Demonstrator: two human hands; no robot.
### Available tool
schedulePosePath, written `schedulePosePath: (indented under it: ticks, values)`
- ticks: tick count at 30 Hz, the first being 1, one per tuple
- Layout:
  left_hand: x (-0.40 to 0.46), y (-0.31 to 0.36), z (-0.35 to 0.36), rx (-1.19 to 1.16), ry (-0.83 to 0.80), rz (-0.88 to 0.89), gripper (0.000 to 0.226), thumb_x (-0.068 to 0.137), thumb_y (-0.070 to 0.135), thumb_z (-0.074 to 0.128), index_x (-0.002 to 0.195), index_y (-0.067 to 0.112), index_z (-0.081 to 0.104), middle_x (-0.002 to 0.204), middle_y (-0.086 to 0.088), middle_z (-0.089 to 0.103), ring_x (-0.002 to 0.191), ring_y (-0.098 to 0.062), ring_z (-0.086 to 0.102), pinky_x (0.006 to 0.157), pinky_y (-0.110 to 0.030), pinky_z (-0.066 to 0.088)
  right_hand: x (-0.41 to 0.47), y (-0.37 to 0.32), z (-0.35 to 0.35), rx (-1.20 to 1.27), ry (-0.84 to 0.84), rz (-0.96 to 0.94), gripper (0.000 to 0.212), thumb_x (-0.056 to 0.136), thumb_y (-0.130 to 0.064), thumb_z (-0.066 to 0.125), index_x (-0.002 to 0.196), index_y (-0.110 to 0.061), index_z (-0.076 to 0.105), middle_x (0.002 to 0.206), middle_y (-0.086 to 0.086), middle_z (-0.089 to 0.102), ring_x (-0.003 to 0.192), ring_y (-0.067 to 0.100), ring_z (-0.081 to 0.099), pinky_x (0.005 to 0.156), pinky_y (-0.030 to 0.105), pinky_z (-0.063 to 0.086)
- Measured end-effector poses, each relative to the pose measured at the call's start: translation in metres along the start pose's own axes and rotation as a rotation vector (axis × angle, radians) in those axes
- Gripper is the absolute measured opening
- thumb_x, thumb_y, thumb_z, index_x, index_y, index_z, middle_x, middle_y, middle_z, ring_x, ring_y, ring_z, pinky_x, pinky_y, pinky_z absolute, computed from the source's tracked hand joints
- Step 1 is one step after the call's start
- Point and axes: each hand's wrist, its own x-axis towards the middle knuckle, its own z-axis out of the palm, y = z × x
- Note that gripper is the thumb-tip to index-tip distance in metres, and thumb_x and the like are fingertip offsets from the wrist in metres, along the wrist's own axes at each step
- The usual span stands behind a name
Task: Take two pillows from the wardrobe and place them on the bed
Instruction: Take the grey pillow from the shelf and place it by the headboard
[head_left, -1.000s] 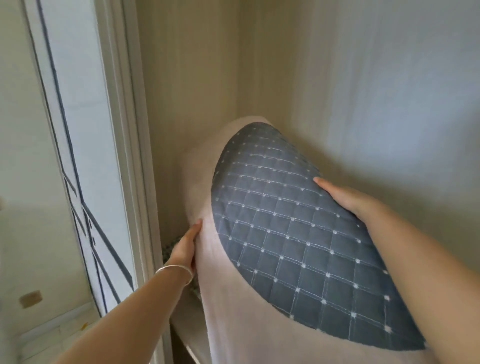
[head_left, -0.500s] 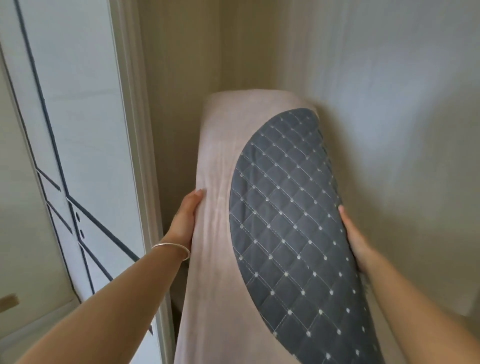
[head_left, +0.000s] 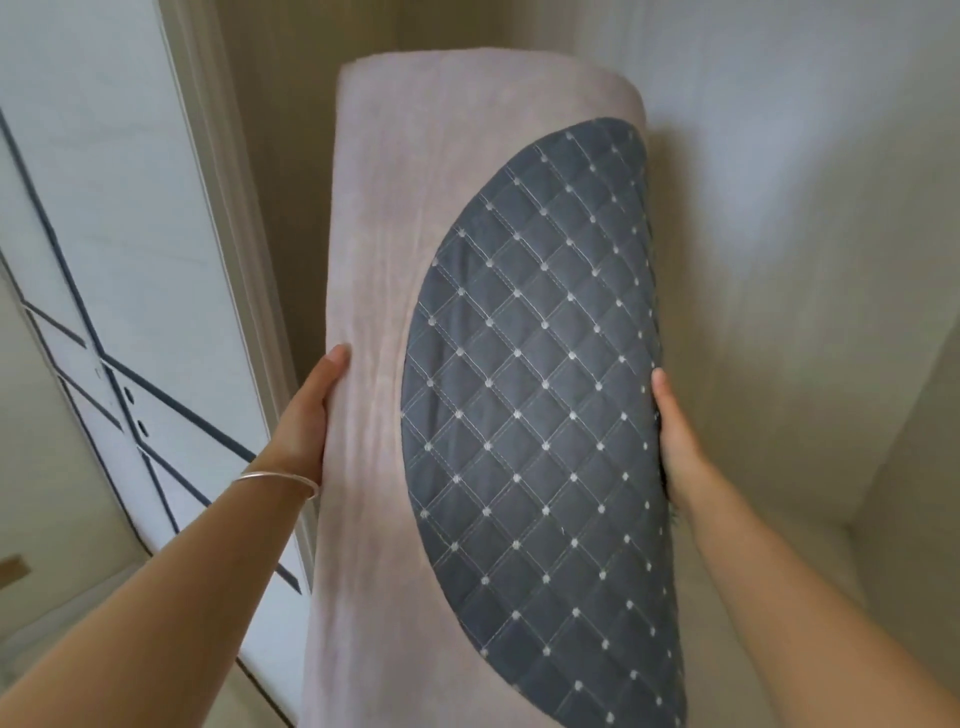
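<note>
A long pillow, pale pink with a dark grey quilted panel on its right half, stands nearly upright in front of me inside the wardrobe. My left hand, with a thin bangle at the wrist, grips its left edge. My right hand presses against its right edge, fingers hidden behind the quilted panel. Both arms are stretched out and the pillow is held between them. No second pillow or bed is in view.
The wardrobe's pale back wall and right side wall close in behind the pillow. On the left stands the white open wardrobe door with dark diagonal lines, and its frame runs beside the pillow.
The pillow has swung from a tilted lie to nearly upright and come closer to me. My right hand slid from the quilted face to the right edge.
</note>
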Motion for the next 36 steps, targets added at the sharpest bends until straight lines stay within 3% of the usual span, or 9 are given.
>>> schedulePosePath:
  ticks: [7, 13, 17, 19, 22, 27, 31, 34, 36]
  values:
    - [-0.077, -0.016, 0.01, 0.047, 0.049, 0.01, 0.046, 0.09, 0.052, 0.044, 0.091, 0.012, 0.068, 0.064, -0.004, 0.072, 0.052, -0.017, 0.068, 0.049, -0.025, 0.055, -0.039, 0.008, -0.026, -0.008, -0.092, 0.096, 0.089, 0.064, -0.087, 0.037, 0.127, -0.028, 0.057, 0.127, 0.002, 0.062, 0.115, 0.023, 0.057, 0.107, 0.044, 0.039]
    - [-0.151, -0.036, 0.01, 0.081, 0.181, 0.052, 0.053, 0.093, 0.046, 0.042, 0.126, 0.006, 0.052, 0.06, 0.001, 0.071, 0.05, -0.014, 0.066, 0.046, -0.023, 0.052, -0.07, 0.03, -0.02, 0.069, -0.157, 0.085, 0.074, 0.075, -0.078, 0.042, 0.123, -0.025, 0.06, 0.121, -0.001, 0.064, 0.112, 0.02, 0.057, 0.105, 0.037, 0.04]
    - [-0.201, -0.042, -0.01, 0.101, 0.278, 0.057, 0.058, 0.093, 0.043, 0.042, 0.134, 0.003, 0.046, 0.06, 0.002, 0.07, 0.05, -0.013, 0.066, 0.047, -0.023, 0.052, -0.062, 0.073, -0.006, 0.079, -0.153, 0.131, 0.114, 0.045, -0.092, 0.054, 0.138, -0.025, 0.047, 0.137, 0.002, 0.054, 0.122, 0.026, 0.053, 0.105, 0.042, 0.04]
    - [-0.225, -0.042, -0.024, 0.097, 0.346, 0.05, 0.05, 0.094, 0.041, 0.041, 0.126, 0.004, 0.05, 0.057, 0.002, 0.069, 0.047, -0.012, 0.064, 0.045, -0.021, 0.051, -0.094, 0.07, 0.014, 0.073, -0.225, 0.138, 0.109, 0.048, -0.091, 0.053, 0.134, -0.023, 0.051, 0.132, 0.001, 0.058, 0.115, 0.024, 0.056, 0.104, 0.041, 0.041]
    - [-0.258, -0.042, -0.046, 0.122, 0.463, 0.051, 0.045, 0.092, 0.046, 0.044, 0.109, 0.007, 0.057, 0.054, 0.002, 0.068, 0.046, -0.012, 0.064, 0.048, -0.022, 0.052, -0.136, 0.066, 0.047, 0.054, -0.339, 0.132, 0.073, 0.081, -0.071, 0.042, 0.132, -0.019, 0.052, 0.121, -0.001, 0.059, 0.111, 0.019, 0.054, 0.105, 0.036, 0.04]
    - [-0.306, -0.052, -0.09, 0.149, 0.643, 0.02, 0.049, 0.087, 0.058, 0.045, 0.096, 0.015, 0.064, 0.055, 0.004, 0.069, 0.048, -0.01, 0.065, 0.047, -0.021, 0.052, -0.167, 0.09, 0.096, -0.002, -0.401, 0.072, 0.059, 0.09, -0.061, 0.036, 0.126, -0.019, 0.057, 0.121, 0.001, 0.062, 0.107, 0.02, 0.056, 0.097, 0.034, 0.04]
    - [-0.341, -0.06, -0.126, 0.099, 0.813, 0.006, 0.053, 0.088, 0.06, 0.044, 0.11, 0.015, 0.061, 0.071, 0.0, 0.07, 0.055, -0.012, 0.066, 0.051, -0.025, 0.053, -0.193, 0.112, 0.147, -0.075, -0.431, 0.033, 0.085, 0.071, -0.076, 0.036, 0.135, -0.02, 0.05, 0.137, 0.005, 0.054, 0.124, 0.024, 0.05, 0.11, 0.045, 0.034]
    - [-0.358, -0.062, -0.157, 0.115, 0.894, 0.02, 0.078, 0.074, 0.063, 0.051, 0.13, 0.009, 0.051, 0.078, 0.0, 0.064, 0.059, -0.011, 0.063, 0.055, -0.028, 0.051, -0.21, 0.12, 0.186, -0.116, -0.48, -0.002, 0.066, 0.088, -0.061, 0.036, 0.136, -0.017, 0.048, 0.138, 0.006, 0.051, 0.126, 0.024, 0.047, 0.107, 0.039, 0.034]
    - [-0.365, -0.061, -0.176, 0.116, 0.928, 0.043, 0.078, 0.071, 0.06, 0.052, 0.129, 0.008, 0.05, 0.072, 0.002, 0.063, 0.053, -0.009, 0.063, 0.053, -0.029, 0.052, -0.215, 0.122, 0.214, -0.137, -0.525, -0.016, 0.06, 0.09, -0.056, 0.038, 0.134, -0.017, 0.05, 0.136, 0.006, 0.053, 0.123, 0.023, 0.049, 0.106, 0.038, 0.036]
